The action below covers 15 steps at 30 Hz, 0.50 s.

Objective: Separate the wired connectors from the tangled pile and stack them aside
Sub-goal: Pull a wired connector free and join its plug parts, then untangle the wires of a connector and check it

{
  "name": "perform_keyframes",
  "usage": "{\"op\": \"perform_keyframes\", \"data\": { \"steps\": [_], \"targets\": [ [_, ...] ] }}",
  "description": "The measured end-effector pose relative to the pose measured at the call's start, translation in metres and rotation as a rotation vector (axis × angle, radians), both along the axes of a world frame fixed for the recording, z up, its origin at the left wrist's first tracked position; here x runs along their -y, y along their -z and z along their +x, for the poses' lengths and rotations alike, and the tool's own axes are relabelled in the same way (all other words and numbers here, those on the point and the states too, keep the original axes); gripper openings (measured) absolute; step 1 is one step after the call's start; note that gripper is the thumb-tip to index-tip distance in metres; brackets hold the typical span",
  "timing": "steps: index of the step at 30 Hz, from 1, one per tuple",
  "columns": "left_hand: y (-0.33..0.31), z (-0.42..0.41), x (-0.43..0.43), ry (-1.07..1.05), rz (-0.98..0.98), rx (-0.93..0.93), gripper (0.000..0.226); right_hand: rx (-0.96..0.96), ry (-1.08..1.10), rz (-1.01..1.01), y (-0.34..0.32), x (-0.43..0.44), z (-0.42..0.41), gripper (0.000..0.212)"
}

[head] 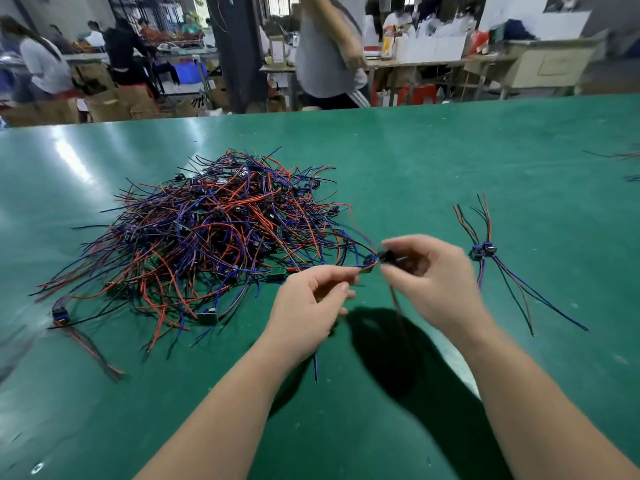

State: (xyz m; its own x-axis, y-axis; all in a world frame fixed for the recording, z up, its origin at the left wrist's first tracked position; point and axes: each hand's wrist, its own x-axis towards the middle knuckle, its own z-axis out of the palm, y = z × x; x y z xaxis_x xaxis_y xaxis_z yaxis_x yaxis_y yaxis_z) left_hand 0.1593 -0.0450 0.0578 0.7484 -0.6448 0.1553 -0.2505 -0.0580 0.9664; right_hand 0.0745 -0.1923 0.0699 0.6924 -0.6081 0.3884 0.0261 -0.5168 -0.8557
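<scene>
A big tangled pile (211, 230) of red, blue and black wired connectors lies on the green table (450, 150), left of centre. My right hand (429, 268) pinches a small dark connector (384, 256) just off the pile's right edge, its wires hanging below. My left hand (311, 303) pinches wires (349, 270) that lead to a blue connector (370, 260) beside it; a blue wire (316, 368) hangs below that hand. To the right, a small stack of separated connectors (483, 251) lies with its wires fanned out.
A single connector (59, 314) with red and black wires lies at the left, near the pile. More loose wires (623, 155) show at the far right edge. A person in grey (325, 50) stands beyond the table's far edge, with workbenches and boxes behind.
</scene>
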Motion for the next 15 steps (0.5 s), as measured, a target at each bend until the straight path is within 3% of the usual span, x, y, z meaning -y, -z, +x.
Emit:
{"op": "perform_keyframes", "data": {
  "steps": [2,4,6,9,12,15],
  "targets": [
    [0.001,0.006,-0.005,-0.131,0.100,0.371,0.029,0.074,0.192,-0.035,-0.002,0.018,-0.004,0.033],
    [0.004,0.014,-0.008,-0.222,0.213,0.574,0.028,0.040,0.383,-0.120,-0.003,0.038,-0.011,0.025],
    [0.008,0.019,-0.011,-0.272,0.413,0.624,0.034,-0.106,0.507,-0.191,0.002,0.054,-0.017,0.016],
    [0.013,0.022,-0.014,-0.291,0.633,0.621,0.042,-0.485,0.603,-0.236,0.009,0.065,-0.022,0.006],
    [0.016,0.026,-0.015,-0.286,0.679,0.658,0.039,-0.760,0.689,-0.280,0.009,0.065,-0.023,0.013],
    [0.013,0.029,-0.016,-0.314,0.665,0.684,0.031,-0.824,0.696,-0.397,0.007,0.058,-0.022,0.017]
  ]
}}
